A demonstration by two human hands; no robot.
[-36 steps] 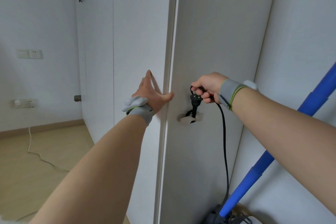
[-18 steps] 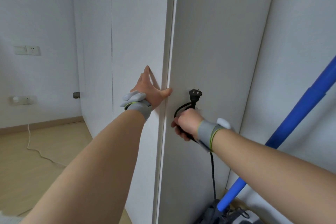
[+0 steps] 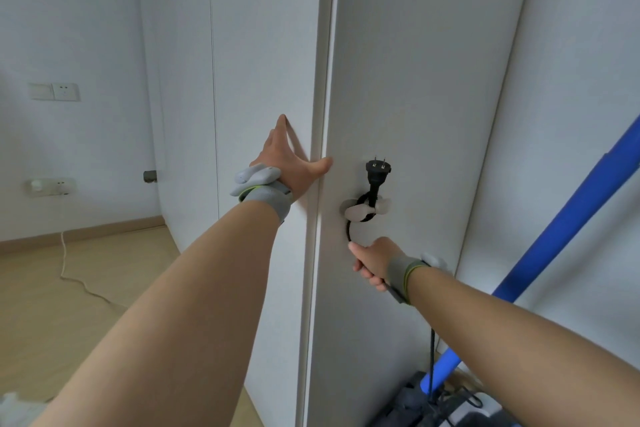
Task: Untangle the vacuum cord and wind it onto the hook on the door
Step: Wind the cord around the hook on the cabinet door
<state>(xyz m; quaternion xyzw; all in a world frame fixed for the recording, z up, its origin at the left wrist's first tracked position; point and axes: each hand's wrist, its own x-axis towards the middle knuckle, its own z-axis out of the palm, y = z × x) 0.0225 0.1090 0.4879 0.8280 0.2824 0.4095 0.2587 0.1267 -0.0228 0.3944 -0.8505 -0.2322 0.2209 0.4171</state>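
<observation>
A white hook [image 3: 360, 211] sticks out of the door face [image 3: 415, 80]. The black vacuum cord [image 3: 349, 229] loops around it, and its black plug [image 3: 377, 170] stands upright just above the hook, prongs up. My right hand [image 3: 372, 262] grips the cord just below the hook; the cord runs on down behind my wrist to the vacuum [image 3: 433, 402] on the floor. My left hand [image 3: 292, 159] presses flat against the door's edge, fingers straight, thumb over the edge.
A blue vacuum wand [image 3: 554, 236] leans diagonally against the wall at the right. A white cable [image 3: 74, 277] trails across the wooden floor at the left, below two wall sockets [image 3: 52, 185]. A doorstop [image 3: 149, 176] projects from the left wall.
My right hand let go of the plug, dropped below the hook and pulled the cord down, so the cord now loops the hook. The left hand stayed on the door.
</observation>
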